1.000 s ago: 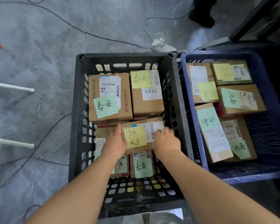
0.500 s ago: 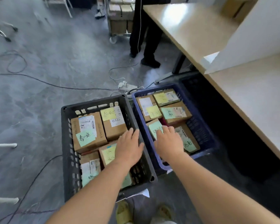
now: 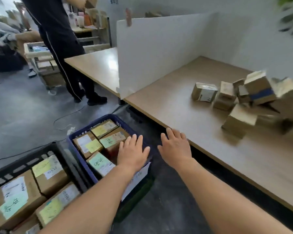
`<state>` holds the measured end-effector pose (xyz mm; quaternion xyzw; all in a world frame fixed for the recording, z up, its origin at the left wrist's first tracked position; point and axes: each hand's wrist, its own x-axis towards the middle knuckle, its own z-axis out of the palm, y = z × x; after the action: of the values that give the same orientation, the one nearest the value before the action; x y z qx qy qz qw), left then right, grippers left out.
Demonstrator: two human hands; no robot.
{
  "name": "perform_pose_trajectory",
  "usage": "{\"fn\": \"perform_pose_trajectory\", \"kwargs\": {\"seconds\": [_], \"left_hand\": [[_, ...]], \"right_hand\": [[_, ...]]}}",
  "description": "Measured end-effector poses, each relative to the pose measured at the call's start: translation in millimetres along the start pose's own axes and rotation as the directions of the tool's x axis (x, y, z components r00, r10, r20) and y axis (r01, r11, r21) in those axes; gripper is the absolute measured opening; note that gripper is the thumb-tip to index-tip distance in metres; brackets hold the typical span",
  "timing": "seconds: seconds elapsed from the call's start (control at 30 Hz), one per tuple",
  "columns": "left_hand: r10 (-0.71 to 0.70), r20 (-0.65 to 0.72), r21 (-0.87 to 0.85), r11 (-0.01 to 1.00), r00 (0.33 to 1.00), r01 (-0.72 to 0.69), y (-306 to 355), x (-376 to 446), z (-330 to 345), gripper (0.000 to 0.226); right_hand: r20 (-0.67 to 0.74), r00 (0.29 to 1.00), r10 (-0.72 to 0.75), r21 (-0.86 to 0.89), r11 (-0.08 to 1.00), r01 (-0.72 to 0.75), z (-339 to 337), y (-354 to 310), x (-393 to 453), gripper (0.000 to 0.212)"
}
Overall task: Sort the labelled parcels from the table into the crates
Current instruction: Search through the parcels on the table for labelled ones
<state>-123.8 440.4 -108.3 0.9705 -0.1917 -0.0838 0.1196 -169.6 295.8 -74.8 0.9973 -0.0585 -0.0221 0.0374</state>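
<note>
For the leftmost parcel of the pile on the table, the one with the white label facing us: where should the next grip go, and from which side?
Judging from its pose, grip the leftmost parcel across its two short ends, coming from above and from its left side. It stands apart from the pile on that side, with bare table around it, so fingers have room there. The right hand, open and empty at the table edge, is nearer than the left hand.

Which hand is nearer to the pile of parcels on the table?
Right. The right hand is at the table's near edge, toward the pile of parcels; the left hand is over the blue crate.
</note>
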Motion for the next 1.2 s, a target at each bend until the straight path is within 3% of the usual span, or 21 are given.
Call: {"fn": "perform_pose_trajectory", "kwargs": {"seconds": [0.23, 0.5, 0.9, 1.2], "left_hand": [[0.200, 0.011, 0.017, 0.980, 0.980, -0.200, 157.7, 19.0, 17.9, 0.063], [0.318, 0.019, 0.002, 0.948, 0.948, -0.318, 278.7, 28.2, 51.0, 0.066], [0.410, 0.030, 0.007, 0.912, 0.912, -0.410, 367.9, 62.4, 71.0, 0.068], [0.389, 0.056, -0.086, 0.920, 0.920, -0.384, 394.3, 132.8, 69.5, 0.067]], "right_hand": [[-0.046, 0.977, 0.209, 0.050, 0.977, -0.206, -2.2, 147.2, -48.8, 0.049], [-0.066, 0.923, 0.379, 0.042, 0.925, -0.377, 3.7, 267.6, -98.6, 0.044], [-0.018, 0.833, 0.552, 0.084, 0.831, -0.549, 22.7, 358.2, -125.8, 0.043], [0.093, 0.774, 0.626, 0.141, 0.761, -0.633, 35.0, 396.6, -71.1, 0.045]]}}
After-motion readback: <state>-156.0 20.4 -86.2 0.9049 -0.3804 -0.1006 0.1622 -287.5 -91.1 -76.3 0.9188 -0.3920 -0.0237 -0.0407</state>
